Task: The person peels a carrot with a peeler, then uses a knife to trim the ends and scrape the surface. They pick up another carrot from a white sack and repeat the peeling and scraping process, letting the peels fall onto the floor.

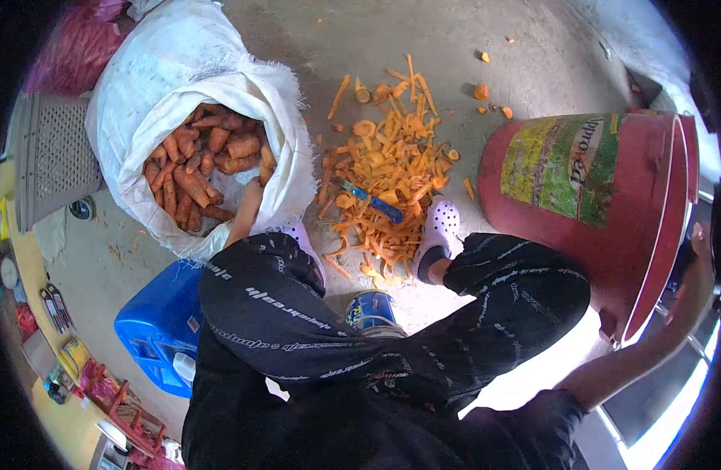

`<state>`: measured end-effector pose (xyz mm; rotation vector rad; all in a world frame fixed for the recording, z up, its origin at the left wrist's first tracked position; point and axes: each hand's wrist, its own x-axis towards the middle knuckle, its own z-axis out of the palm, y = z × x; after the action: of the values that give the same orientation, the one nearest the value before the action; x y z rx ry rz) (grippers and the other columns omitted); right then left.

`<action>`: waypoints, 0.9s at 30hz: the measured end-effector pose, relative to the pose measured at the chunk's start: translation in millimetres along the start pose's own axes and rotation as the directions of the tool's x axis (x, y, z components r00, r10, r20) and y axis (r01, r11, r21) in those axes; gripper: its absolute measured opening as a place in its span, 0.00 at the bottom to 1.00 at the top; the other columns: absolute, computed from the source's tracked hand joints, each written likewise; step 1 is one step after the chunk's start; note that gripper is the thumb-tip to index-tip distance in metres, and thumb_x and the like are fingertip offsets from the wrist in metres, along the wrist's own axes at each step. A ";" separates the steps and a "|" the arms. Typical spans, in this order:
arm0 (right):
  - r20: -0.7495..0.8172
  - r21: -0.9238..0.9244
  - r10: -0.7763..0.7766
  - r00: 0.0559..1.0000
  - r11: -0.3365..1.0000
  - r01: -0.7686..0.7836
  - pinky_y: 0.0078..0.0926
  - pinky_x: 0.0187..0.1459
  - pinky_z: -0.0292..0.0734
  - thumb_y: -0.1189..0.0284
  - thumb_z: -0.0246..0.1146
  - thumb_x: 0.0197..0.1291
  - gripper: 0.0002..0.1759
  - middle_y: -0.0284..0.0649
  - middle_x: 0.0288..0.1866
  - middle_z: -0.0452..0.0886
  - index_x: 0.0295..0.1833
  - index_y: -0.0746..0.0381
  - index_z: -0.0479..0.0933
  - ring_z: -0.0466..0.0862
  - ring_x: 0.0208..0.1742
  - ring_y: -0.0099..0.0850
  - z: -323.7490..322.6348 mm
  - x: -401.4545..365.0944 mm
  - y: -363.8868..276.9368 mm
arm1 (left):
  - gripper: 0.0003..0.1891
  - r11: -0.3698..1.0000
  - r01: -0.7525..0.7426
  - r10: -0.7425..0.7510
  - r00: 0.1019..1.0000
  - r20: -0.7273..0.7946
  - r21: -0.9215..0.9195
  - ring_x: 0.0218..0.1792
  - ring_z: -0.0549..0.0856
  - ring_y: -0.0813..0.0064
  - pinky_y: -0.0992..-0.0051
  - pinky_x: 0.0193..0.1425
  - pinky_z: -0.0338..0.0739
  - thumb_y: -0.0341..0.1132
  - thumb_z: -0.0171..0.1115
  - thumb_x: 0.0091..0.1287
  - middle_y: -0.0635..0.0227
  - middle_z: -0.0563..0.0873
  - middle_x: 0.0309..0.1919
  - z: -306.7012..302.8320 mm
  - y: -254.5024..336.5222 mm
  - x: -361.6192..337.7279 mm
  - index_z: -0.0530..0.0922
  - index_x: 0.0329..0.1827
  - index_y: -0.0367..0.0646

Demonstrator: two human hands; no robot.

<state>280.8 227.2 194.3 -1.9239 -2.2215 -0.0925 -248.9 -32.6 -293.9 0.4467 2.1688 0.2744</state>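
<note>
A white sack (164, 70) lies open on the concrete floor at the upper left, full of unpeeled carrots (200, 168). My left hand (253, 194) reaches to the sack's near rim beside the carrots; its fingers are too small to read. On the right stands a large red bucket (587, 227) with a green and yellow label, tipped toward me. My right hand (698, 241) grips its rim at the far right edge. Between my white clogs (441, 227) lies a heap of orange carrot peels (392, 168) with a blue-handled peeler (374, 202) on top.
A blue plastic canister (160, 325) sits by my left leg, and a tin can (370, 311) stands between my knees. A grey crate (51, 153) and a red mesh bag (74, 47) are beyond the sack. Scattered carrot bits (481, 92) dot the floor.
</note>
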 end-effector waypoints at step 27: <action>0.492 0.228 -0.499 0.714 0.865 0.447 0.37 0.37 0.79 0.74 0.56 0.54 0.11 0.46 0.38 0.76 0.44 0.63 0.70 0.80 0.41 0.41 442.9 -206.3 -166.9 | 0.24 0.752 -0.624 0.658 0.730 0.188 -0.211 0.51 0.78 0.67 0.72 0.56 0.71 0.41 0.62 0.64 0.58 0.78 0.50 -154.4 187.8 -205.2 0.68 0.57 0.36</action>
<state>94.7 80.3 -264.4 -1.3844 -2.9816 0.5401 -220.2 48.7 12.3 1.0991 1.6620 0.7038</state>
